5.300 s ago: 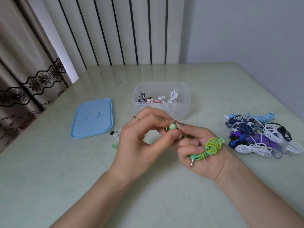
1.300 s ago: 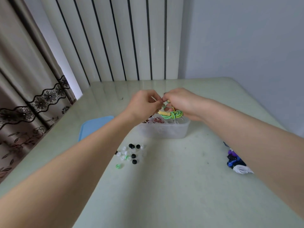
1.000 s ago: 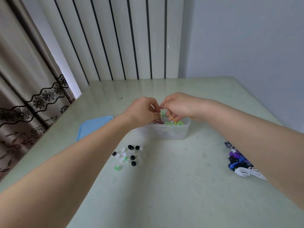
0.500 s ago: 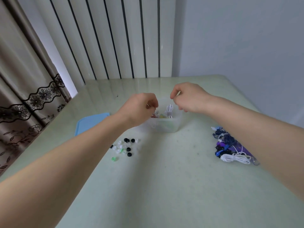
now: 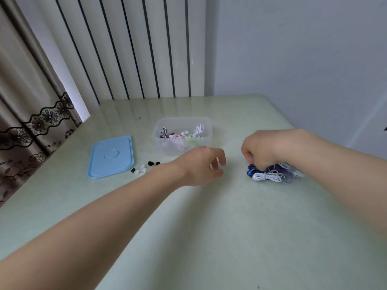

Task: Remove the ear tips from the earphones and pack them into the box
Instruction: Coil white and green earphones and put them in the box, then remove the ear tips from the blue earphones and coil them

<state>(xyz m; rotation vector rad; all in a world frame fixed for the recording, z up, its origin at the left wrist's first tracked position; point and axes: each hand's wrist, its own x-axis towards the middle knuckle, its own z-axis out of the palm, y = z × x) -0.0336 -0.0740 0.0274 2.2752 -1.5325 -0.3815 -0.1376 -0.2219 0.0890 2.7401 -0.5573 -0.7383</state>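
Your right hand (image 5: 258, 152) has left the box (image 5: 182, 135) and now curls down onto the heap of coiled earphones (image 5: 270, 174); whether it grips one yet, cannot tell. Left hand (image 5: 201, 166) hovers loosely curled, empty. Green set now lies in the box. Pulled ear tips (image 5: 144, 168) sit beside the blue lid (image 5: 111, 156) on the worktop (image 5: 209, 227). Next pair begins.
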